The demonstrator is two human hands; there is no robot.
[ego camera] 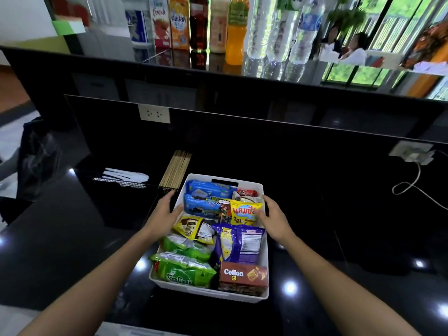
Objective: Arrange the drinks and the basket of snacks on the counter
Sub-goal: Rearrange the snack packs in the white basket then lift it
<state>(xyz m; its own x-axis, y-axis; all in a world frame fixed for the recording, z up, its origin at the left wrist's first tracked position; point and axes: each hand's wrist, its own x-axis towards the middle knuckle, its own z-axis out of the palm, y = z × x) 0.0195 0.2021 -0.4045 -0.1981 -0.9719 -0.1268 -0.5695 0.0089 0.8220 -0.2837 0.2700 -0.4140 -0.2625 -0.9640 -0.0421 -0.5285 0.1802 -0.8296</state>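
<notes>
A white plastic basket (265, 265) full of snack packets sits on the lower black counter (72, 251) in front of me. My left hand (163, 210) lies against its left wall, fingers apart, thumb over the rim. My right hand (272, 214) rests at its right rim the same way. Whether either hand grips the basket I cannot tell. On the raised upper counter (169, 61) stands a row of drinks: juice cartons (169, 23), a dark bottle (198, 23), a beige bottle (219, 25), an orange bottle (236, 30) and clear water bottles (281, 27).
Wooden sticks (175, 169) and white plastic cutlery (126, 177) lie left of the basket's far end. A black bag (36, 154) hangs at the left. Wall sockets (154, 113) sit on the counter's back panel; a white cable (412, 183) trails at the right. People sit beyond the counter.
</notes>
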